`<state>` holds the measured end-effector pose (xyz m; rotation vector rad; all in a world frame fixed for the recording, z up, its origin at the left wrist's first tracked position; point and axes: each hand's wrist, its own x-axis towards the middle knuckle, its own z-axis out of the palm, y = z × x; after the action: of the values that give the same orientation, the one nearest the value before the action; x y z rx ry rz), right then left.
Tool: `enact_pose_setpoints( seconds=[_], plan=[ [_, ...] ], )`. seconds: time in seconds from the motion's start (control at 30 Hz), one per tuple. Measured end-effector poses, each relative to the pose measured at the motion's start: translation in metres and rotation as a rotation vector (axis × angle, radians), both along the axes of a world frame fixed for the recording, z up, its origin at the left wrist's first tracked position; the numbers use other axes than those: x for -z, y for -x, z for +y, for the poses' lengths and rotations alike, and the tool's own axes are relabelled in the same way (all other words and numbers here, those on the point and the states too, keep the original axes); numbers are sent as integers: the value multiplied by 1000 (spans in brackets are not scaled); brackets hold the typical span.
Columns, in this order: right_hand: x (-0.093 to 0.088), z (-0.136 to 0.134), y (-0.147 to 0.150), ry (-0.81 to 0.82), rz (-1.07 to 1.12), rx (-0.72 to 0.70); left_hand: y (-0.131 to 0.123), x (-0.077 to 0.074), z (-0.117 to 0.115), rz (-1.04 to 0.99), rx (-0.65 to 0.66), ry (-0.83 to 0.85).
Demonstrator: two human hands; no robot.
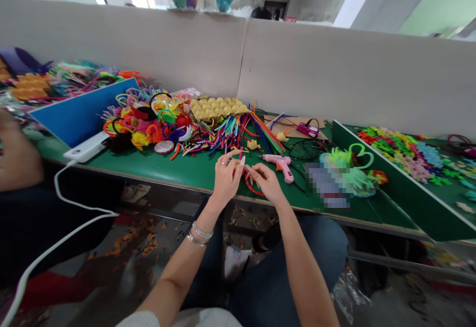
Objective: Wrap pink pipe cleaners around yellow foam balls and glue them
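Both hands meet over the front edge of the green table. My left hand (pixel 227 174) is closed, pinching a thin pinkish-red pipe cleaner (pixel 241 152) whose end sticks up between the fingers. Close beside it, my right hand (pixel 266 180) is closed too, its thumb and fingertips pressed together at the same piece. A red curved length (pixel 253 188) loops below the fingertips; its join to the held piece is hidden. Just beyond the right hand lies a pink glue gun (pixel 280 165). Small yellow pieces (pixel 254 145) lie behind the hands.
A yellow egg tray (pixel 219 107) and loose pipe cleaners (pixel 226 133) lie behind. Colourful fuzzy headbands (pixel 148 123) pile up at left near a white power strip (pixel 87 147). Blue (pixel 89 111) and green (pixel 394 183) dividers flank the space. Another person's arm (pixel 17 153) is at far left.
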<state>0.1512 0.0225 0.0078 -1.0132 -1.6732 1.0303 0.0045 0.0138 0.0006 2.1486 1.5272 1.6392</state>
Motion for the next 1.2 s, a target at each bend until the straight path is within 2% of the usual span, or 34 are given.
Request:
enact_pose_setpoints(
  seconds=[0.1, 0.33, 0.43, 0.83, 1.03, 1.2],
  plan=[
    [2, -1, 3, -22, -58, -10, -5, 0, -2, 48, 12, 16],
    [8, -5, 14, -95, -129, 39, -12, 8, 1, 66, -145, -40],
    [6, -8, 17, -98, -111, 44, -11, 9, 2, 82, -163, -93],
    [-1, -12, 21, -72, -143, 67, 0, 2, 3, 120, -72, -98],
    [-6, -14, 23, -45, -118, 32, 9, 3, 7, 43, -107, -4],
    [-5, -15, 23, -27, -86, 26, 16, 5, 6, -55, 5, 80]
  ],
)
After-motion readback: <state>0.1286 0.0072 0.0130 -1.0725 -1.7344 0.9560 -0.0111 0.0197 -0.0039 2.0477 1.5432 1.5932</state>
